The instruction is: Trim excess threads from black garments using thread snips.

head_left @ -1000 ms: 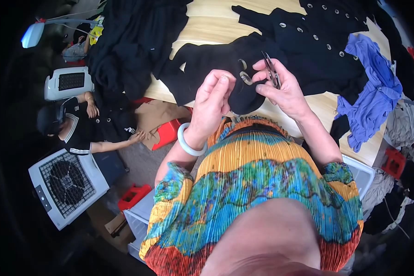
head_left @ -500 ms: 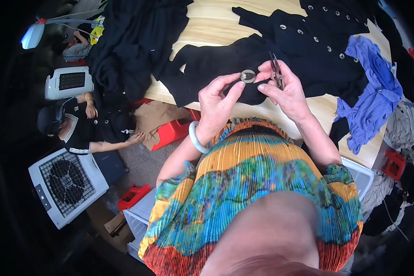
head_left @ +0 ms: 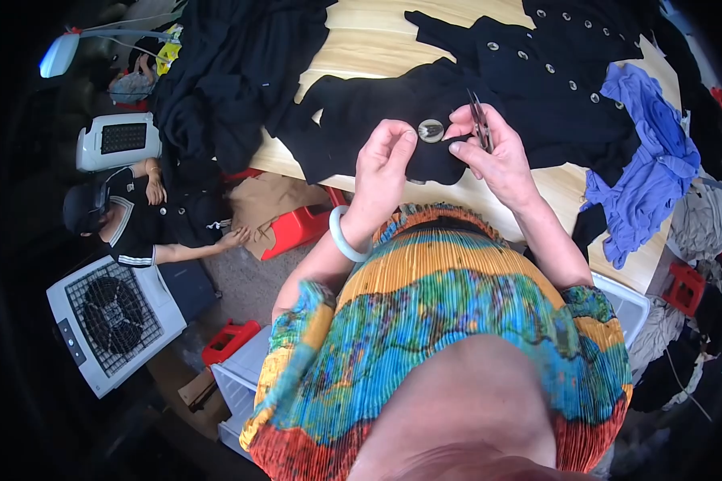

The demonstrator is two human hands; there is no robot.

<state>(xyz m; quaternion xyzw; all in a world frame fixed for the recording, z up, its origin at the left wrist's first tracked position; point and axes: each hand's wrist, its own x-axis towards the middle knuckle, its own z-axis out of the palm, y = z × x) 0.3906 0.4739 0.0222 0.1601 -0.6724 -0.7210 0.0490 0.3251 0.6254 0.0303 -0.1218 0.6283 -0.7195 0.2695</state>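
A large round shiny button point(head_left: 431, 131) sits between my hands, in front of the black garment point(head_left: 377, 104) spread on the table. My left hand point(head_left: 383, 164), with a pale bangle point(head_left: 345, 234) at its wrist, is closed in a pinch at the button's left edge; what lies between thumb and finger is too small to make out. In my right hand point(head_left: 497, 160) I hold dark metal thread snips point(head_left: 479, 120), blades pointing away from me. The thumb and forefinger of that hand are apart, close to the button's right side.
More black garments with rows of buttons point(head_left: 549, 69) cover the wooden table point(head_left: 361, 36). A crumpled blue-purple cloth point(head_left: 638, 176) hangs over its right edge. At left are a person in black point(head_left: 136, 212), a red stool point(head_left: 297, 228) and a white fan cooler point(head_left: 112, 321).
My left thumb and forefinger have closed together and drawn slightly left off the button's face. My right hand keeps the snips in nearly the same place.
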